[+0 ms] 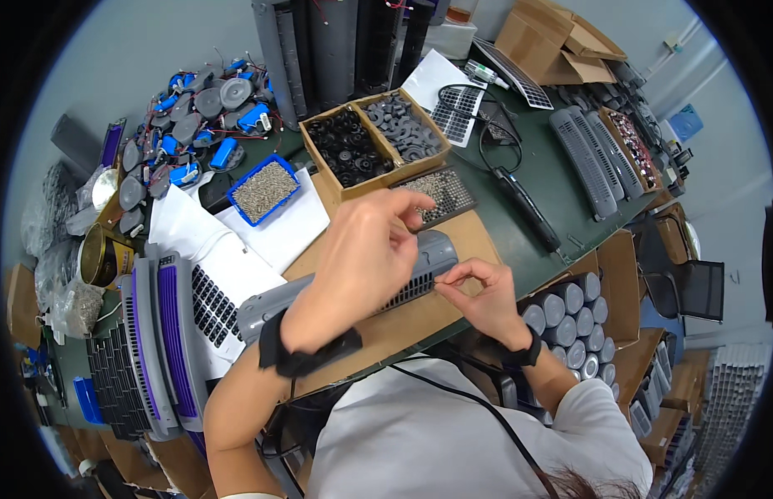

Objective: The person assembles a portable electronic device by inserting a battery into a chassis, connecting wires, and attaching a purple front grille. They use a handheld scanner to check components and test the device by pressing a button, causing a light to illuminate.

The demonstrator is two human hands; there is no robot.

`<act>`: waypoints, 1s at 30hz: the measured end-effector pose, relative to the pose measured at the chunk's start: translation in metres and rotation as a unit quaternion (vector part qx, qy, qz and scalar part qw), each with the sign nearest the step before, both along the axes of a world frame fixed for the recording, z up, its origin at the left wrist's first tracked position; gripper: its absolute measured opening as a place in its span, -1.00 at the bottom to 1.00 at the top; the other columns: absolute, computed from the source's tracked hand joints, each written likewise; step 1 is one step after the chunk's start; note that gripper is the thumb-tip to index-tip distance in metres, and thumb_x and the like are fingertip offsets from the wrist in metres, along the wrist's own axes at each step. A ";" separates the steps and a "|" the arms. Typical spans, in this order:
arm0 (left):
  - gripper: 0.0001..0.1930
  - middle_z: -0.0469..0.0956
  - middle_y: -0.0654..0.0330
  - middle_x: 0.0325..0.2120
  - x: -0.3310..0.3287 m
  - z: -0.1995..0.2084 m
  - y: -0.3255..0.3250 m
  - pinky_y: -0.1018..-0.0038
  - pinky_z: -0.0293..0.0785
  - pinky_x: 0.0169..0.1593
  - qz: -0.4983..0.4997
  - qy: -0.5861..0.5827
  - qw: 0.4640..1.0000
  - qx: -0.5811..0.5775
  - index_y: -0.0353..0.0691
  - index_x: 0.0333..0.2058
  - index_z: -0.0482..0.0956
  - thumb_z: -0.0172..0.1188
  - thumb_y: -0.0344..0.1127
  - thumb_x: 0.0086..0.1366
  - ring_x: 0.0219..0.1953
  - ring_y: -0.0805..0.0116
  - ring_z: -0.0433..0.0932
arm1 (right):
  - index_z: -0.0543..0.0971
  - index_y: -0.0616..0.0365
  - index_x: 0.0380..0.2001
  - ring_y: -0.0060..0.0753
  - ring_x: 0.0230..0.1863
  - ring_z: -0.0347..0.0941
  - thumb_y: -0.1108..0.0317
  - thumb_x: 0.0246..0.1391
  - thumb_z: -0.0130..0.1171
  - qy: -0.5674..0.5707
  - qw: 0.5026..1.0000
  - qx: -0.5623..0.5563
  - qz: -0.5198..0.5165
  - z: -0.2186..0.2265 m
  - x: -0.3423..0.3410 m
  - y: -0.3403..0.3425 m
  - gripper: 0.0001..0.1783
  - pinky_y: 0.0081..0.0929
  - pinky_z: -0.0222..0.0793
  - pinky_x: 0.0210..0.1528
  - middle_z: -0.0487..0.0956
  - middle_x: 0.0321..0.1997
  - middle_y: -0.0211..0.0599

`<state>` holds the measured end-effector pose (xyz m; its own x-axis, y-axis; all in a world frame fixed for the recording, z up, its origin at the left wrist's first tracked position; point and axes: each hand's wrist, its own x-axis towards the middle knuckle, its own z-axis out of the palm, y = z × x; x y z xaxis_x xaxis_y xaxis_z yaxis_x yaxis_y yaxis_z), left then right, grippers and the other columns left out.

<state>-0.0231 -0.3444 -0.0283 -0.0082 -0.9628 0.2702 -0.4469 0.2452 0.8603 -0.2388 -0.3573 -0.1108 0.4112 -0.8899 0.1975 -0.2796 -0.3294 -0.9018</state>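
Note:
A long grey plastic housing [436,249] with a slotted grille along its side lies on a brown cardboard sheet [474,241] in front of me. My left hand [361,254] is over its middle, fingers curled inward; whatever they hold, if anything, is hidden. Its fingertips are close to a dark tray [461,193] of small round silvery pieces. At the housing's right end, my right hand [486,299] pinches thumb and forefinger together beside the grille. Anything in that pinch is too small to name. Both wrists wear black bands.
Behind the housing stands a divided wooden box [346,193] of black and grey parts. A blue tray [255,218] of small pellets sits left of it. A black corded tool [528,212] lies right. Grey-purple housings [172,333] stand left; a carton of grey cylinders [576,356] is lower right.

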 end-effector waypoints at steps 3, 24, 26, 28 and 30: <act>-0.69 0.62 0.19 -0.44 0.001 -0.028 -0.034 0.54 0.55 -0.28 0.019 -0.017 0.996 0.084 -0.40 -0.14 0.58 0.19 -0.59 0.08 -0.40 0.49 0.62 | 0.57 0.27 -0.48 -0.55 -0.39 0.57 0.63 -0.08 0.34 -0.013 0.999 -0.029 -0.034 -0.009 0.003 0.007 -0.88 -0.61 0.48 -0.26 0.66 -0.43 -0.29; -0.71 0.69 0.09 -0.42 0.004 -0.070 -0.063 0.52 0.56 -0.25 -0.038 -0.011 0.971 0.236 -0.37 -0.12 0.55 0.31 -0.53 0.15 -0.37 0.46 0.65 | 0.53 0.22 -0.44 -0.52 -0.41 0.55 0.61 -0.11 0.38 -0.065 0.996 -0.044 -0.042 -0.027 0.001 0.005 -0.79 -0.58 0.47 -0.28 0.64 -0.43 -0.35; -0.71 0.69 0.08 -0.43 0.000 -0.070 -0.066 0.51 0.56 -0.24 -0.043 -0.027 0.972 0.228 -0.37 -0.12 0.56 0.31 -0.53 0.15 -0.37 0.45 0.66 | 0.53 0.22 -0.43 -0.52 -0.41 0.55 0.60 -0.11 0.38 -0.065 0.996 -0.043 -0.041 -0.028 0.000 0.004 -0.80 -0.58 0.47 -0.28 0.64 -0.44 -0.35; -0.70 0.70 0.08 -0.43 -0.002 -0.069 -0.067 0.50 0.56 -0.24 -0.049 -0.042 0.974 0.219 -0.37 -0.11 0.57 0.31 -0.53 0.15 -0.37 0.43 0.66 | 0.54 0.22 -0.43 -0.52 -0.41 0.55 0.60 -0.10 0.38 -0.063 0.997 -0.041 -0.034 -0.027 -0.001 0.003 -0.80 -0.59 0.47 -0.28 0.64 -0.44 -0.35; -0.68 0.70 0.08 -0.44 -0.002 -0.069 -0.065 0.49 0.57 -0.23 -0.057 -0.057 0.974 0.210 -0.37 -0.08 0.58 0.31 -0.53 0.15 -0.35 0.41 0.67 | 0.55 0.21 -0.42 -0.51 -0.40 0.56 0.58 -0.08 0.37 -0.065 0.998 -0.014 -0.016 -0.021 -0.006 -0.004 -0.82 -0.59 0.48 -0.28 0.65 -0.43 -0.35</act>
